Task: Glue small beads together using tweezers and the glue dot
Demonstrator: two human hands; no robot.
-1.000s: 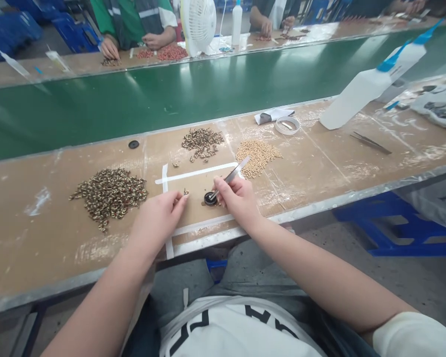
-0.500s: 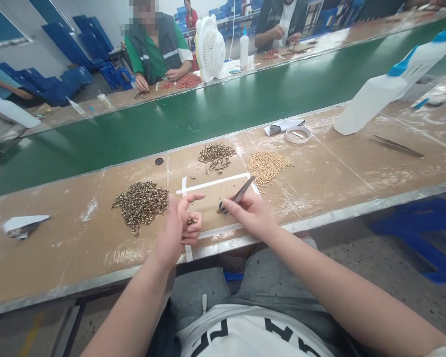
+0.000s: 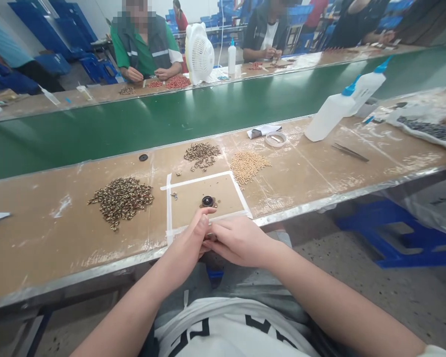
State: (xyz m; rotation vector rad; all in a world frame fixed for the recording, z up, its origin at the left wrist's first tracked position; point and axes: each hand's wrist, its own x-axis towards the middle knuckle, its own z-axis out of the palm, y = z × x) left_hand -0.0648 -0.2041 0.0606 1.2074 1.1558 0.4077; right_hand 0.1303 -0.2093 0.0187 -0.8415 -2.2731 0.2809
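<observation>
My left hand and my right hand meet at the table's front edge, fingertips touching. Both have curled fingers, and what lies between them is hidden. Just beyond the fingertips sits a small round black dish on the board, within a white tape frame. A tiny metal piece lies near the frame's left side. To the left is a heap of small brass-and-dark metal pieces; a smaller heap of similar pieces lies behind the frame. Tan beads are piled at its right rear.
Toward the right are tweezers, a white ring-shaped lid and bottles with blue nozzles. A black disc lies near the green belt. Co-workers sit across it beside a white fan.
My right hand has moved left and down from the black dish to meet my left hand. The tweezers it held no longer show. A tiny metal piece now shows at the frame's left. The view has shifted.
</observation>
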